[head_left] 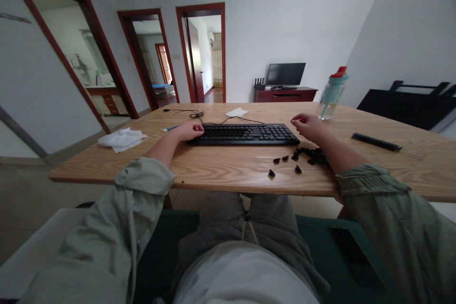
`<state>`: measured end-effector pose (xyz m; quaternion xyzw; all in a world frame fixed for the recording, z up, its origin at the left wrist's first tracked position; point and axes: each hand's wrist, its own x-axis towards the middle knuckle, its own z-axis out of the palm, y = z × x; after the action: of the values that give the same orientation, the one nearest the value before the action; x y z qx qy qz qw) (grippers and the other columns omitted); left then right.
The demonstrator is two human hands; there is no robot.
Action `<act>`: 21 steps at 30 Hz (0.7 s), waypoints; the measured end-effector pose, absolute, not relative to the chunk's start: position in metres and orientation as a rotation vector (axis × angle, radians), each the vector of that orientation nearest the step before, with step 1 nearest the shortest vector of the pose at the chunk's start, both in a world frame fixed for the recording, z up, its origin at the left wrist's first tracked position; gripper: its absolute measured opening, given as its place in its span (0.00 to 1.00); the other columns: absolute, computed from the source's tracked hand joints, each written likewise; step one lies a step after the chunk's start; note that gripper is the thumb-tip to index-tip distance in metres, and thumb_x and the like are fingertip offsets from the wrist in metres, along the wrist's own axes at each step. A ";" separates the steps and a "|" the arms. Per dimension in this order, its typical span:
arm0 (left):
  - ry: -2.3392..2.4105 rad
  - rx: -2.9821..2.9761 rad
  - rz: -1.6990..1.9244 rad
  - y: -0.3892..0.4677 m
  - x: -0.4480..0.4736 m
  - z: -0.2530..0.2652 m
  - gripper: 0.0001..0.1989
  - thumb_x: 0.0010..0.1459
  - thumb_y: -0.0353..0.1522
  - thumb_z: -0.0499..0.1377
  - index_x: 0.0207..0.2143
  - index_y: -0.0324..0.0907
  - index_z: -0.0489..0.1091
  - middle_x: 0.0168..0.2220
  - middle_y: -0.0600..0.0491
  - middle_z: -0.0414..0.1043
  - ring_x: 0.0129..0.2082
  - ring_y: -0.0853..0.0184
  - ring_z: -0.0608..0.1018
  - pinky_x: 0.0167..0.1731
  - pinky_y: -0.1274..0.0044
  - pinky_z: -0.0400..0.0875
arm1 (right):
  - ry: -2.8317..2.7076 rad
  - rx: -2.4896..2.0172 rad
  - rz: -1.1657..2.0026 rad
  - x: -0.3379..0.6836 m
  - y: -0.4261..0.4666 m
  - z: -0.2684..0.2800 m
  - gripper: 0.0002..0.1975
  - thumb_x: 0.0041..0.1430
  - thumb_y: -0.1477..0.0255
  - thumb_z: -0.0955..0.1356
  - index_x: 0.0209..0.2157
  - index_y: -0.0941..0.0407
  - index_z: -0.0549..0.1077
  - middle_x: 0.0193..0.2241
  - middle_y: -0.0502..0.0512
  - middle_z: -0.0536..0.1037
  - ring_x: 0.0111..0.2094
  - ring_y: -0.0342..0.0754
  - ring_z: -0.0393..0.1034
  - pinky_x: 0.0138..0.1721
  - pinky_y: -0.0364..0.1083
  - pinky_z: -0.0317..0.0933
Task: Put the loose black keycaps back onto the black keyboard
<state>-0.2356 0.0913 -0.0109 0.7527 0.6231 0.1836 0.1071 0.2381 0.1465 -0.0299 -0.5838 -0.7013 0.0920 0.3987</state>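
A black keyboard [245, 134] lies flat on the wooden table [221, 166], just above the centre of the frame, its long side running left to right.

Left hand [189, 130]: rests at the left end of the keyboard, left of frame centre. The fingers are curled inward into a loose fist and touch the keyboard's left edge. Whether anything is gripped inside the fist cannot be told.

Right hand [309, 126]: positioned just beside the right end of the keyboard, right of frame centre. The fingers are bent downward and drawn loosely together; the view does not show whether they pinch anything. The forearm lies across the table toward the lower right of the frame.

A cluster of small black keycaps [310, 154] lies on the table below the keyboard's right end, against the right forearm. Several single pieces are scattered to the left of the cluster, toward the near table edge.

Other items on the table:
- A crumpled white cloth [121, 139], at the left of the frame, well apart from the keyboard.
- A blue pen [170, 128], near the left hand.
- A thin black cable [192, 114], above the keyboard.
- A small white paper [236, 112], above the keyboard.
- A teal water bottle [333, 91] with a red cap, upright, in the upper right.
- A long black bar [376, 142], at the right of the frame.
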 end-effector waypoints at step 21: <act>1.872 2.246 0.657 0.088 -0.233 -0.013 0.13 0.55 0.38 0.60 0.39 0.39 0.75 0.36 0.50 0.77 0.36 0.65 0.76 0.38 0.76 0.70 | -1.766 -1.495 0.278 0.238 0.148 -0.030 0.10 0.60 0.67 0.67 0.37 0.58 0.76 0.25 0.54 0.74 0.27 0.46 0.69 0.28 0.43 0.60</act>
<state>-0.2334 0.0878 -0.0133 0.7474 0.6231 0.2187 0.0722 0.2382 0.1480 -0.0302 -0.5896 -0.6963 0.1097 0.3943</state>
